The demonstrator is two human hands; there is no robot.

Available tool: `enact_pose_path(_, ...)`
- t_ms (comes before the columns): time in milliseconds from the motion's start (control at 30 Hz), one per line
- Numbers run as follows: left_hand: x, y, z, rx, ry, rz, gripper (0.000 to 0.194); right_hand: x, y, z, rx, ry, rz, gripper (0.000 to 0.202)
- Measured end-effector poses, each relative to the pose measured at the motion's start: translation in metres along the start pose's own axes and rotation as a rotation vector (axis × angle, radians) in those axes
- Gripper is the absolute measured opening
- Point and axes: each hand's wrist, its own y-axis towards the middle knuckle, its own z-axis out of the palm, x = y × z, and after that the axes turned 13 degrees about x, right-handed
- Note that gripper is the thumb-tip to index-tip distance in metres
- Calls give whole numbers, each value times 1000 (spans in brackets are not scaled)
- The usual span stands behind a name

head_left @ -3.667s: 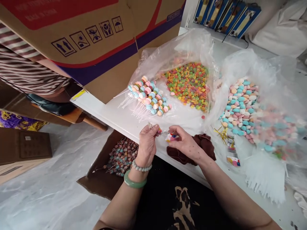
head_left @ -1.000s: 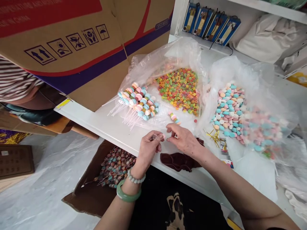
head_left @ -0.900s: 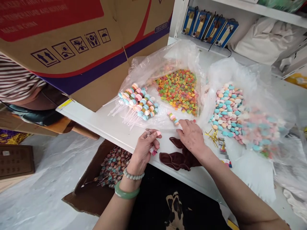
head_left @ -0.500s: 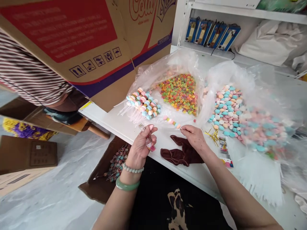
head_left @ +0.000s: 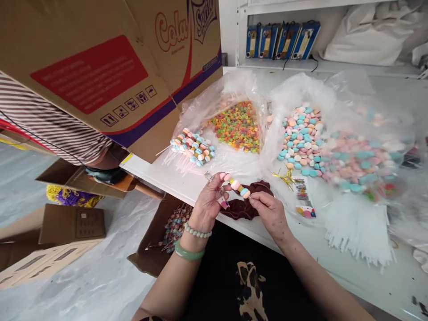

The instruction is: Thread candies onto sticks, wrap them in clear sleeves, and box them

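Observation:
A candy skewer (head_left: 235, 184) of pastel sweets and ring gummies runs between my two hands above the table edge. My right hand (head_left: 270, 213) pinches its stick end between thumb and fingers. My left hand (head_left: 209, 200) is closed on a crumpled clear wrapper (head_left: 223, 202) with pink print, at the skewer's far end. Whether the skewer's tip is inside the wrapper I cannot tell. Under the hands lie dark brown gloves (head_left: 244, 209). A pile of finished-looking candy skewers (head_left: 193, 146) lies beyond my left hand.
Plastic bags hold ring gummies (head_left: 239, 127) and pastel sweets (head_left: 302, 138). Gold twist ties (head_left: 285, 179), a printed wrapper (head_left: 304, 198) and white sticks (head_left: 359, 234) lie right. A big carton (head_left: 140, 129) stands left, beside a person in a striped top (head_left: 50, 118). Below is an open box (head_left: 147, 240).
The candy skewer has come up off the table in my right hand and moved left to meet my left hand and the wrapper. The view has shifted slightly.

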Motion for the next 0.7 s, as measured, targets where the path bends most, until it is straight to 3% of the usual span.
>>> enact_pose_path(333,22,6,10,16,64,14,33,-8,-16,-8,11,-13,-20,19)
enact_pose_path(467,27,4,11,-16,137,94,42,-12,-18,-8,12,-52,-27,19)
enact_pose_path(700,45,4,11,-94,232,159,41,-22,-16,6,-55,-67,13,18)
